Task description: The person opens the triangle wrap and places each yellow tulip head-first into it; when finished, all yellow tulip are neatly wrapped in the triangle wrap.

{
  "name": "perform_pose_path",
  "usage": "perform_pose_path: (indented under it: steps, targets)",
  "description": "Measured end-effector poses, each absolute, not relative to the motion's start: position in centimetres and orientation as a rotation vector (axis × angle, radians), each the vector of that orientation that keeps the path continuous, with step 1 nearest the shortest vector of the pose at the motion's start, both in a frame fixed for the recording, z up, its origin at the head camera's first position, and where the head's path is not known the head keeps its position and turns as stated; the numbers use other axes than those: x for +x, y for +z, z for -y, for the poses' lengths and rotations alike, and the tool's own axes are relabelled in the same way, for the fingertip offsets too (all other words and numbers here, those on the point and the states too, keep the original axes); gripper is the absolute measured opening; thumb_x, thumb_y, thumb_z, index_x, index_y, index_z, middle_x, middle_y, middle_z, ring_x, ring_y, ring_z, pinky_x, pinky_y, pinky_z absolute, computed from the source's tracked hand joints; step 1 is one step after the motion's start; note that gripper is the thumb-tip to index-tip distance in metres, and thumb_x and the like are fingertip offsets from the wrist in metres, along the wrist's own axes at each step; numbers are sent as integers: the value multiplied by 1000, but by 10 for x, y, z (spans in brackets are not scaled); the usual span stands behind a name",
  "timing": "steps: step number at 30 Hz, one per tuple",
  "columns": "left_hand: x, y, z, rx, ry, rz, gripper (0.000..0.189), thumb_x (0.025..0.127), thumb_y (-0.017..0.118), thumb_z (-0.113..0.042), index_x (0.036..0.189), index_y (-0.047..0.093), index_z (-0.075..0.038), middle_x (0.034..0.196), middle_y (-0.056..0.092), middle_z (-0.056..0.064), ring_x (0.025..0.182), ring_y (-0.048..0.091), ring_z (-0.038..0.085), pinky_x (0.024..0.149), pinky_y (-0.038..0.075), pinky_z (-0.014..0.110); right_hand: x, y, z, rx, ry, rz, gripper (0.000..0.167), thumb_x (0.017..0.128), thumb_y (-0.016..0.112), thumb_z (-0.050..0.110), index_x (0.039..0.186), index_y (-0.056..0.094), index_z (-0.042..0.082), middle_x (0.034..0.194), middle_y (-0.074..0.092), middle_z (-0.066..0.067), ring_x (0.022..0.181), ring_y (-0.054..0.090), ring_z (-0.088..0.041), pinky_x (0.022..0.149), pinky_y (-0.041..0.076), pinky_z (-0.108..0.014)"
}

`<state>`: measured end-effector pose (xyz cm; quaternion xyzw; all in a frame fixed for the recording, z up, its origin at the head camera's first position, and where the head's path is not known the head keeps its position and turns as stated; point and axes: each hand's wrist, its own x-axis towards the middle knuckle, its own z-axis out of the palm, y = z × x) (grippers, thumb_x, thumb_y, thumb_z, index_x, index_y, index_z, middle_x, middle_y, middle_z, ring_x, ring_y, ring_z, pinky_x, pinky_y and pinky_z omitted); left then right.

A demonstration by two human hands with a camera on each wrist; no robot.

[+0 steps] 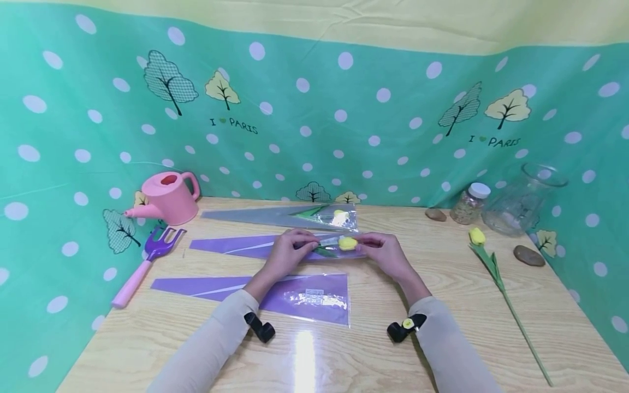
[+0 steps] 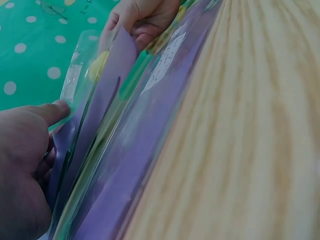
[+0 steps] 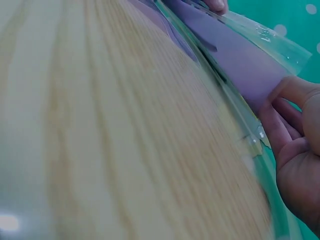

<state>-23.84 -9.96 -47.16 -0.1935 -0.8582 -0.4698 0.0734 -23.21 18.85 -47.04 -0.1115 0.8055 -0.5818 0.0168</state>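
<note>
Both hands hold a purple-backed clear flower sleeve (image 1: 236,244) at the middle of the table, with a yellow tulip (image 1: 348,243) in its wide end. My left hand (image 1: 289,252) pinches the sleeve beside the tulip's green leaves. At the wide right end, my right hand (image 1: 388,255) grips the edge close to the bloom. The right wrist view shows the purple film (image 3: 240,62) lifted off the table between thumb and fingers. Behind lies a grey sleeve (image 1: 245,217) containing another yellow tulip (image 1: 340,217). A flat purple sleeve (image 1: 295,295) lies in front, with no flower seen inside.
At the left are a pink watering can (image 1: 169,199) and a purple hand fork (image 1: 158,245). On the right lie a loose yellow tulip (image 1: 498,281) and two stones (image 1: 529,255), near a white-capped jar (image 1: 468,204) and a glass vase (image 1: 513,210). A green polka-dot cloth (image 1: 304,109) encloses the table.
</note>
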Motion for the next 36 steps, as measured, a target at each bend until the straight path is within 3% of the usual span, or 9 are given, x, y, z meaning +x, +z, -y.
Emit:
perform_pose_path:
  steps: [4, 7, 14, 21, 24, 31, 36]
  targets:
    - [-243, -472, 101, -565, -1377, 2588, 14, 94, 77, -22, 107, 82, -18, 117, 76, 3, 116, 67, 25, 103, 54, 45, -234, -469, -189, -267, -1812, -2528, 25, 92, 77, 12, 117, 76, 10, 119, 77, -12, 108, 73, -20, 90, 58, -18]
    - [-246, -473, 102, -575, -1331, 2603, 13, 94, 77, -22, 106, 82, -18, 117, 76, 4, 117, 67, 26, 104, 53, 46, -234, -467, -193, -211, -1844, -2526, 24, 95, 74, 11, 118, 75, 8, 119, 76, -14, 106, 74, -16, 91, 58, -17]
    - [-249, -471, 101, -581, -1211, 2626, 18, 92, 79, -21, 109, 81, -15, 117, 76, 6, 115, 67, 30, 105, 50, 49, -225, -460, -210, -59, -2033, -2385, 29, 98, 70, 8, 124, 68, -4, 118, 73, -24, 97, 77, -17, 90, 62, -28]
    - [-224, -458, 107, -649, -1216, 2635, 27, 88, 82, -19, 115, 79, -14, 122, 74, 6, 117, 65, 30, 107, 49, 51, -201, -455, -217, 46, -2115, -2280, 40, 97, 72, 11, 129, 61, -10, 105, 76, -8, 90, 76, -12, 88, 63, -29]
    - [-205, -457, 110, -732, -1269, 2659, 30, 88, 82, -19, 117, 78, -16, 122, 74, 3, 115, 65, 26, 104, 51, 50, -189, -455, -214, 17, -2064, -2281, 42, 96, 74, 14, 129, 62, -9, 104, 75, -6, 90, 74, -12, 84, 63, -27]
    - [-171, -465, 120, -823, -1366, 2733, 26, 90, 80, -23, 116, 77, -22, 123, 73, -5, 127, 64, 25, 113, 48, 51, -163, -461, -191, -264, -1781, -2396, 33, 92, 79, 19, 119, 72, 2, 105, 75, -11, 89, 70, -15, 75, 60, -25]
    - [-164, -469, 123, -784, -1422, 2726, 25, 89, 81, -24, 115, 78, -24, 123, 74, -7, 125, 65, 20, 111, 50, 45, -152, -470, -175, -517, -1543, -2550, 25, 90, 81, 19, 113, 78, 11, 98, 75, -3, 84, 65, -9, 73, 56, -21]
